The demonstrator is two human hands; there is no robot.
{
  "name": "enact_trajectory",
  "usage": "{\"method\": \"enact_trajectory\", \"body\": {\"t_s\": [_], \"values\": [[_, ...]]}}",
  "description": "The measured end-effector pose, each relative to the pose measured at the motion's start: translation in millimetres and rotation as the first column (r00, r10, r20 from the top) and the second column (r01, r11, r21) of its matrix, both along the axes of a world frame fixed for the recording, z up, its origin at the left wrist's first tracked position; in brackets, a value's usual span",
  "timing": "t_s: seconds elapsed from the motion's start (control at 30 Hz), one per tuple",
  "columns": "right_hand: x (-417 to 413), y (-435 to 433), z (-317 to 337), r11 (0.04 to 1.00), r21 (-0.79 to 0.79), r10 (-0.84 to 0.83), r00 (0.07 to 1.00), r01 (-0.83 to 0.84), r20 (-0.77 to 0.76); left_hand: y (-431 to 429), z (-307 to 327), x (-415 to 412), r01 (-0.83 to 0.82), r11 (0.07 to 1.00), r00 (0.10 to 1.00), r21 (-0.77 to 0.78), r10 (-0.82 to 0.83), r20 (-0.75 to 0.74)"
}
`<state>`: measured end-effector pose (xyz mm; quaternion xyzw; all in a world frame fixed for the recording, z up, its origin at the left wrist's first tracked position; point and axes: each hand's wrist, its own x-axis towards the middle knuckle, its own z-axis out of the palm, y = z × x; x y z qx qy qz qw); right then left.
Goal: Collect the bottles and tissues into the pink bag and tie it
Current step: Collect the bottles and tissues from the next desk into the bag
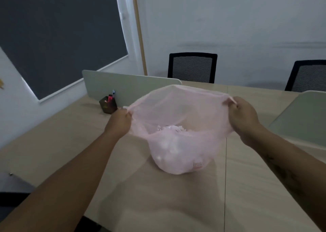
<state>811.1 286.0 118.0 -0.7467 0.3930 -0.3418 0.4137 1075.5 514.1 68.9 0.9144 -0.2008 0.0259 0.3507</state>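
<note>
A thin pink bag stands on the wooden table with its mouth stretched wide. My left hand pinches the rim on the left side. On the right side my right hand pinches the opposite rim. Pale crumpled tissues and clear bottle shapes show through the plastic at the bag's bottom, which rests bulging on the table. I cannot make out single items inside.
A dark pen holder with markers stands at the back left beside a grey desk divider. Another divider rises at the right. Two black mesh chairs stand behind the table against the wall.
</note>
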Motion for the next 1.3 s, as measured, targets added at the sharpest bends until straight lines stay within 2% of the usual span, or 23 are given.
{"method": "enact_trajectory", "body": {"t_s": [0.07, 0.2, 0.27, 0.37, 0.43, 0.6, 0.73, 0.83, 1.03, 1.3], "values": [[-3.1, 5.2, -0.4, 0.999, 0.018, -0.029, 0.998, 0.028, 0.061, 19.3, -0.5, -15.1, -0.005, 1.000, 1.000, -0.002, 0.005, -0.018], [-2.7, 26.9, -9.4, 0.991, 0.132, 0.034, 0.999, -0.037, 0.026, 79.9, -14.5, -35.3, 0.042, 0.995, 0.962, 0.093, -0.015, -0.272], [2.1, 42.8, -17.4, 0.983, 0.171, 0.065, 0.997, -0.069, 0.028, 116.7, -23.9, -42.9, 0.022, 0.994, 0.949, 0.108, 0.013, -0.315], [15.2, 66.0, -25.8, 0.980, 0.176, 0.092, 0.995, -0.096, 0.032, 164.8, -40.1, -53.2, 0.064, 0.957, 0.955, 0.282, 0.023, -0.296], [26.2, 80.9, -30.1, 0.978, 0.182, 0.102, 0.994, -0.106, 0.031, 189.5, -54.9, -62.1, 0.122, 0.914, 0.936, 0.386, 0.024, -0.353], [57.1, 129.4, -37.4, 0.965, 0.204, 0.159, 0.987, -0.162, 0.031, 251.2, -87.5, -94.4, 0.338, 0.699, 0.859, 0.630, 0.044, -0.510], [80.0, 173.5, -44.9, 0.960, 0.203, 0.191, 0.981, -0.191, 0.020, 296.0, -105.8, -111.1, 0.457, 0.365, 0.806, 0.811, 0.216, -0.551], [91.9, 202.5, -55.7, 0.956, 0.197, 0.218, 0.976, -0.216, 0.011, 316.3, -108.0, -111.5, 0.486, 0.202, 0.820, 0.850, 0.229, -0.524], [105.2, 242.1, -65.1, 0.956, 0.189, 0.232, 0.973, -0.226, -0.015, 359.5, -107.9, -109.2, 0.459, 0.112, 0.872, 0.881, 0.131, -0.471], [108.6, 282.6, -69.8, 0.958, 0.185, 0.236, 0.969, -0.220, -0.069, 437.8, -109.8, -97.1, 0.403, 0.055, 0.915, 0.913, 0.006, -0.404]]}}
